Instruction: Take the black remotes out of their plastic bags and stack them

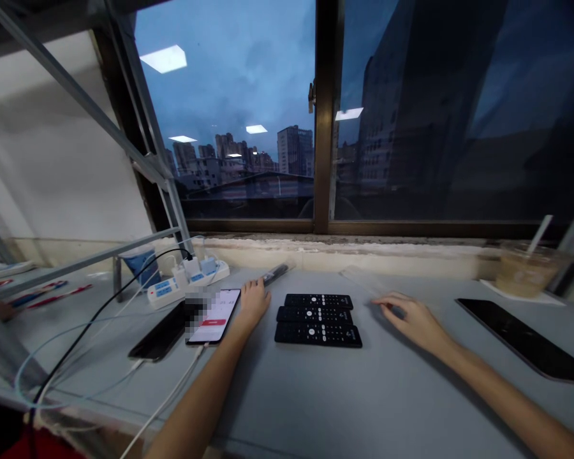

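Three black remote controls (318,320) lie side by side on the grey table (344,395), in front of a dark window. My left hand (253,301) rests left of them, its fingers curled round the near end of a dark slim object (274,275) that looks like another remote. My right hand (409,315) lies flat on the table to the right of the remotes, fingers spread, with a small dark thing partly under it that I cannot make out.
Two phones lie left of my left hand, one lit (215,317) and one dark (160,335), both on cables from a white power strip (186,282). A dark tablet (526,338) lies at the right, and an iced drink cup with a straw (523,271) stands behind it.
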Tool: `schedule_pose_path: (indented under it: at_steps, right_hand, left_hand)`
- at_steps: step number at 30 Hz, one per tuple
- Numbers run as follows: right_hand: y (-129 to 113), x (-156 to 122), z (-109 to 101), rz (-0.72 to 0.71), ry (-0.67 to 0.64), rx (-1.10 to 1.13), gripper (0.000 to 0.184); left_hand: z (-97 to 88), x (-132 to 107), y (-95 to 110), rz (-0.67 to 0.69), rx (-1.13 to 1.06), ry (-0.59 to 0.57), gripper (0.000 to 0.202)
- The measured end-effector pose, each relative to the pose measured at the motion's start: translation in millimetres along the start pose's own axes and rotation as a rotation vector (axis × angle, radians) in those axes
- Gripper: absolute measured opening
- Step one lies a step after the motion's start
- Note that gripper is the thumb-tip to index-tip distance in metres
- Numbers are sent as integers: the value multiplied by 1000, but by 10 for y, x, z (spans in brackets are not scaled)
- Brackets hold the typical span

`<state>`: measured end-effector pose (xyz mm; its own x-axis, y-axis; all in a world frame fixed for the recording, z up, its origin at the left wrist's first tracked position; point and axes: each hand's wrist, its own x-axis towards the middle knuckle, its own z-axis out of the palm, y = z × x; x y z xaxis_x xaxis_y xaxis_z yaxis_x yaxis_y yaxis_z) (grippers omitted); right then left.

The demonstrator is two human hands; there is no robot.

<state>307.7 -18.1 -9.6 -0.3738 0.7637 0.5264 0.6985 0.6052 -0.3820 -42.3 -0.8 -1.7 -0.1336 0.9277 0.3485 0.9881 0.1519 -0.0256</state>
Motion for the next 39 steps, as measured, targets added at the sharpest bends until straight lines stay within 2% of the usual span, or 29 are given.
schedule_pose_path:
  at_steps: [5, 15, 21, 25, 31, 34, 39]
  right_hand:
    - [-30, -2, -5, 23, -17, 0, 25]
    - [-50, 1, 7, -44, -11, 3, 25]
    - [-101, -4, 13, -68, -2, -19, 25]
    - [-172, -7, -9, -60, 4, -6, 27]
    - [-256, -1, -14, 80, 42, 89, 27]
    - [-257, 2, 23, 175, 59, 197, 27]
    - [-304, -2, 64, 275, 63, 390, 32]
  left_hand:
    - [-42, 2, -21, 6, 6, 18, 34]
    - [-32, -20, 40, -28, 31, 64, 39]
    - [-11, 26, 5, 9, -48, -7, 41]
    - [-80, 6, 17, -5, -64, 12, 45]
    - [-260, -69, 130, -40, -183, 108, 34]
    - [-319, -107, 205, 34, -212, 133, 29]
    - [-344, -161, 340, 161, -184, 77, 19]
